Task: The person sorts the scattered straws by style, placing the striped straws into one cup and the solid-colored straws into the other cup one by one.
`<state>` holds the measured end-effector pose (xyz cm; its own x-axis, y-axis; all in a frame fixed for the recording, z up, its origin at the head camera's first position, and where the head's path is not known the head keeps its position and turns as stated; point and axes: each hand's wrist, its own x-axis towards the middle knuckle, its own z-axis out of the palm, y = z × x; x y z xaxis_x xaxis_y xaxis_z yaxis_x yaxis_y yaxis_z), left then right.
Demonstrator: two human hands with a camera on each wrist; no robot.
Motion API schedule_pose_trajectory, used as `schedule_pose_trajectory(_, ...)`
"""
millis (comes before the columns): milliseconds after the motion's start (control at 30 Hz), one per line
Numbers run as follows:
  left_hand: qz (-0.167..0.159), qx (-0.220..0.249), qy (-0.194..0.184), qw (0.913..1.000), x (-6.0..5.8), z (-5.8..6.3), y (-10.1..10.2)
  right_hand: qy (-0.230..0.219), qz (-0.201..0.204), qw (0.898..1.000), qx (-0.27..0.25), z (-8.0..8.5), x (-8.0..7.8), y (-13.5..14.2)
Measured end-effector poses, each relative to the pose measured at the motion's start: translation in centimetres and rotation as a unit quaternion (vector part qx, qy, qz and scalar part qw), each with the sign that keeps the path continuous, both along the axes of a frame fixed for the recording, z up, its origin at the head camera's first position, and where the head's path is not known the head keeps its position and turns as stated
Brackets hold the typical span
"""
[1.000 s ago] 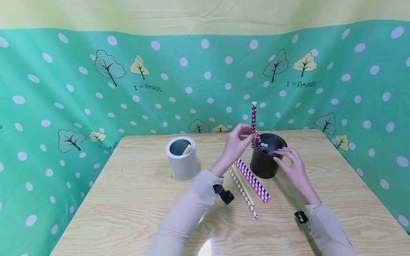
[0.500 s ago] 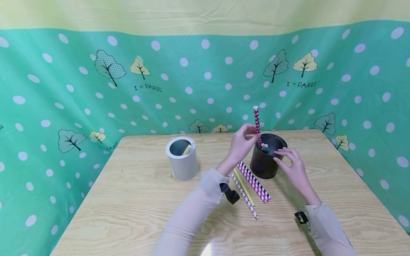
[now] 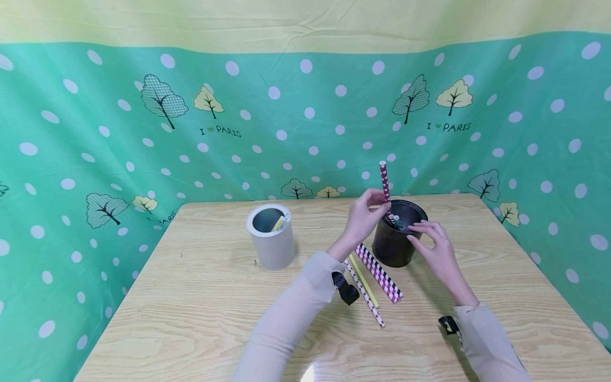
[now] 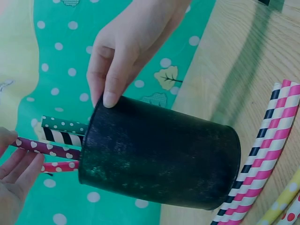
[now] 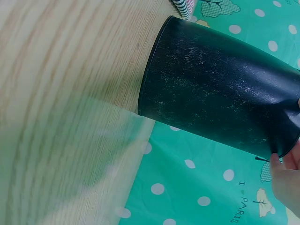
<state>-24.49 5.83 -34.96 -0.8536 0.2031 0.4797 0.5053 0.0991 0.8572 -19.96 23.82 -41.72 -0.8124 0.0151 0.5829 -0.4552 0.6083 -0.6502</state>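
My left hand (image 3: 364,215) pinches a maroon paper straw with white hearts (image 3: 384,180). The straw stands almost upright, its lower end inside the rim of a black cup (image 3: 396,246). At the cup's right side, my right hand (image 3: 436,249) pinches the rim between thumb and fingers. In the left wrist view, a green dotted straw (image 4: 65,125), a black-and-white striped straw (image 4: 63,137) and a red dotted straw (image 4: 61,166) also stick out of the cup. The right wrist view has the cup's dark side (image 5: 215,84) and part of my right hand (image 5: 287,183).
Left of the cup, several loose straws lie on the wooden table (image 3: 191,307): striped straws (image 3: 382,273), a yellow straw (image 3: 365,281) and a white straw with red dots (image 3: 369,302). Farther left stands a white-grey can (image 3: 274,246) with short straw ends inside. A green curtain (image 3: 267,116) hangs behind.
My left hand has moved right and slightly down, bringing the maroon straw from beside the black cup to inside its rim. The right hand has kept its hold on the rim.
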Motion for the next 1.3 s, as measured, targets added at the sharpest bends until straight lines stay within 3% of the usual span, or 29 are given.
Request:
schedule_pose_trajectory(400, 0.017, -0.050, -0.014, 0.9985, -0.8, -1.4, 0.0, 0.004, 0.001, 1.000, 0.001, 0.0, 0.0, 0.0)
schedule_pose_trajectory(600, 0.010, -0.065, -0.037, 0.9972, -0.8, -2.7, -0.5, -0.002, 0.000, 1.000, -0.003, 0.0, 0.0, 0.0)
schedule_pose_trajectory(900, 0.009, -0.078, -0.070, 0.9945, 0.2, -5.5, -2.1, -0.005, -0.001, 1.000, 0.001, 0.0, 0.0, 0.0)
schedule_pose_trajectory(1300, -0.014, -0.101, -0.080, 0.9916, 1.7, -7.1, -3.8, -0.004, 0.001, 1.000, -0.004, 0.1, 0.0, -0.1)
